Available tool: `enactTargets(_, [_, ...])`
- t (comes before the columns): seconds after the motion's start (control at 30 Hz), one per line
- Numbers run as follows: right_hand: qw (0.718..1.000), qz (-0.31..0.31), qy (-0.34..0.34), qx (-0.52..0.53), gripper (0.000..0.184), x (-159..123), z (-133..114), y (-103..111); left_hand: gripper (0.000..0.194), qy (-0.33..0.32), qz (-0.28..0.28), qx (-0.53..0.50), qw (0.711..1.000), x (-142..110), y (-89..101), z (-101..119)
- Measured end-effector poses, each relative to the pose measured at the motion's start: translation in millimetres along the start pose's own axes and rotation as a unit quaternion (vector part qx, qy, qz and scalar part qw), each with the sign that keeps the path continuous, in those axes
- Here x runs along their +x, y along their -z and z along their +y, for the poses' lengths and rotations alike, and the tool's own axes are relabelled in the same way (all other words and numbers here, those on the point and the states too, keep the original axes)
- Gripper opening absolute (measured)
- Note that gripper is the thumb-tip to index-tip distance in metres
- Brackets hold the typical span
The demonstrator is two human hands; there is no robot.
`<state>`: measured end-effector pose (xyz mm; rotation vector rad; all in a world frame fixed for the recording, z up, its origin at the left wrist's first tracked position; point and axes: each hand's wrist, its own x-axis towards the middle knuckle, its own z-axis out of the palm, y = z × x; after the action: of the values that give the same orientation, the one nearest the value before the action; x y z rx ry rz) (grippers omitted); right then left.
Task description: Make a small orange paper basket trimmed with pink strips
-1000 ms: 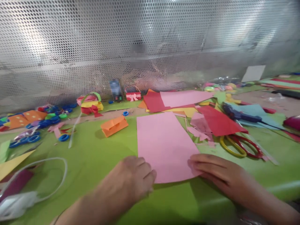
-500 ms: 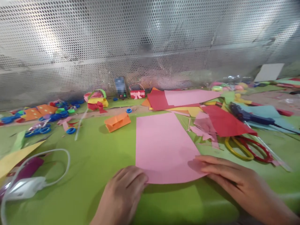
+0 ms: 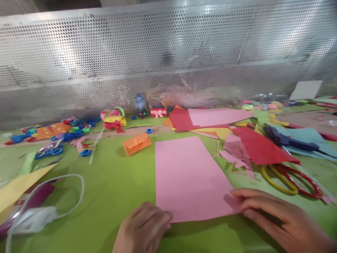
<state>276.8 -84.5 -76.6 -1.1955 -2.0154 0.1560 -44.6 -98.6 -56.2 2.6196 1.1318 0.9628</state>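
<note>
A pink paper sheet (image 3: 188,175) lies flat on the green table cover (image 3: 116,182) in front of me. My left hand (image 3: 143,228) rests at the sheet's near left corner, fingers curled, fingertips on the paper's edge. My right hand (image 3: 273,218) lies at the near right corner with fingers stretched flat, their tips pressing the sheet's edge. Neither hand lifts the paper off the table.
Yellow and red scissors (image 3: 286,174) lie right of the sheet, beside red paper (image 3: 259,147) and pink scraps (image 3: 235,153). An orange folded piece (image 3: 137,143) sits behind left. A white cable and device (image 3: 39,211) lie at left. Blue rings (image 3: 50,151) and a perforated metal screen (image 3: 158,59) stand behind.
The view has tilted up and the sheet sits lower in the picture. Both hands have stayed at the sheet's near corners; the left hand has drawn back towards me.
</note>
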Motion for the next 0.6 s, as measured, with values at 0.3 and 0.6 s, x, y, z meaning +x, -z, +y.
enactTargets(0.3, [1.000, 0.004, -0.006, 0.004, 0.019, 1.9, -1.5, -3.4, 0.014, 0.024, -0.013, -0.026, 0.999, -0.1, 2.6, -0.2])
enactTargets(0.6, [1.000, -0.003, -0.012, 0.014, 0.021, -0.1, 0.1, -1.1, 0.014, 0.028, -0.009, -0.031, 0.999, 2.4, 3.0, -1.0])
